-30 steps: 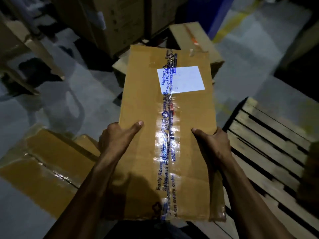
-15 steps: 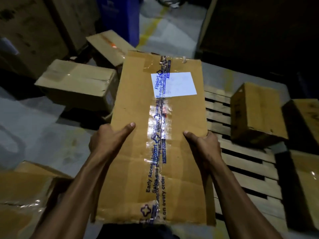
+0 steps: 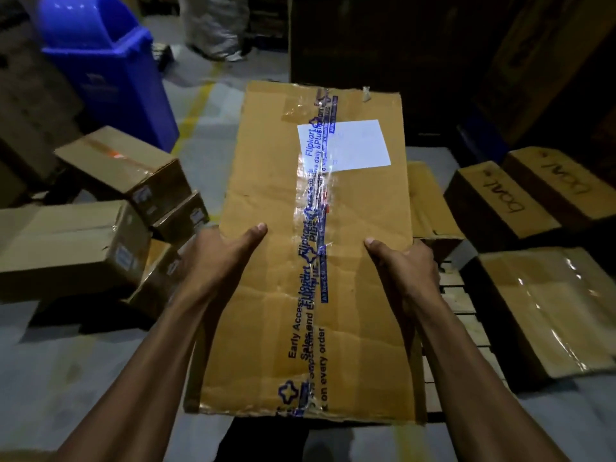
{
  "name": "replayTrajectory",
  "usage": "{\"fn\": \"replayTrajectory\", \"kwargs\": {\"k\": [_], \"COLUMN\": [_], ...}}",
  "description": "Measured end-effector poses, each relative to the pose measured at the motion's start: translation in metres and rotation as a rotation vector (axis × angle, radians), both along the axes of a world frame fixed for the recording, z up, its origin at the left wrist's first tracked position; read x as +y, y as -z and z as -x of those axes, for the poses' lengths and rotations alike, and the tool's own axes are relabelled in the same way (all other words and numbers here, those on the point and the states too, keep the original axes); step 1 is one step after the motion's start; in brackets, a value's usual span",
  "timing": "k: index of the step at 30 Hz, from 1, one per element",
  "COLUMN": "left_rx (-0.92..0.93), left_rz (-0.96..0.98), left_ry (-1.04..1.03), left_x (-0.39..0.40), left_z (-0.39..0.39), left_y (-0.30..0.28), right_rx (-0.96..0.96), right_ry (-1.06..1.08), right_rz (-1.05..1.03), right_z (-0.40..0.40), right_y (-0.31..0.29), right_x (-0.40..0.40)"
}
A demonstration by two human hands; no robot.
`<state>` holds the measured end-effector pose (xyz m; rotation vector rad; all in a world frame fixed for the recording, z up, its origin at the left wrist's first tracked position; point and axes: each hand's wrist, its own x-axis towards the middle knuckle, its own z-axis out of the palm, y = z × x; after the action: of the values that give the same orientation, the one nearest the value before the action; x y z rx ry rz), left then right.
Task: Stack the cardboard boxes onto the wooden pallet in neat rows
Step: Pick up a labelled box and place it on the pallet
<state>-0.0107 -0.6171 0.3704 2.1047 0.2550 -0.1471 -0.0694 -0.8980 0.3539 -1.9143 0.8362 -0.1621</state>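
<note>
I hold a long box [image 3: 313, 248] in front of me, over the edge of the pallet [image 3: 466, 315]. My left hand [image 3: 216, 261] and right hand [image 3: 405, 265] grip its two sides, thumbs lying on top, the other fingers hidden underneath. More boxes [image 3: 546, 308] lie on the pallet to my right.

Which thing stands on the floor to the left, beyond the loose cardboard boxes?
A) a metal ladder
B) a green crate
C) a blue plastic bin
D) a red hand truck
C: a blue plastic bin stands on the grey floor at upper left, behind the loose cardboard boxes, while the left hand and right hand hold the long taped box.
</note>
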Motion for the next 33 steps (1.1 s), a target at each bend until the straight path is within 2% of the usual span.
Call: {"fn": "replayTrajectory", "kwargs": {"k": [5, 10, 15, 22, 26, 33], "left_rx": [-0.04, -0.012, 0.018, 0.066, 0.104, 0.208], "left_rz": [-0.178, -0.236, -0.195, -0.135, -0.126, -0.124], "left_ry": [0.052, 0.03, 0.035, 0.015, -0.005, -0.134], "left_x": [-0.033, -0.058, -0.079, -0.116, -0.146, -0.213], "left_z": [-0.061, -0.131, -0.182, -0.217, -0.239, -0.287], "left_y": [-0.002, 0.008, -0.008, -0.033, -0.022, 0.048], "right_rx": [-0.037, -0.017, 0.006, 0.058, 0.102, 0.206], "right_ry": [0.065, 0.097, 0.106, 0.091, 0.069, -0.066], "right_rz": [0.017, 0.031, 0.046, 0.033, 0.005, -0.09], "right_z": [-0.049, -0.107, -0.153, -0.191, -0.22, -0.301], "right_y": [0.006, 0.009, -0.019, -0.05, -0.037, 0.036], "right_x": [-0.024, -0.041, -0.06, -0.098, -0.13, -0.201]}}
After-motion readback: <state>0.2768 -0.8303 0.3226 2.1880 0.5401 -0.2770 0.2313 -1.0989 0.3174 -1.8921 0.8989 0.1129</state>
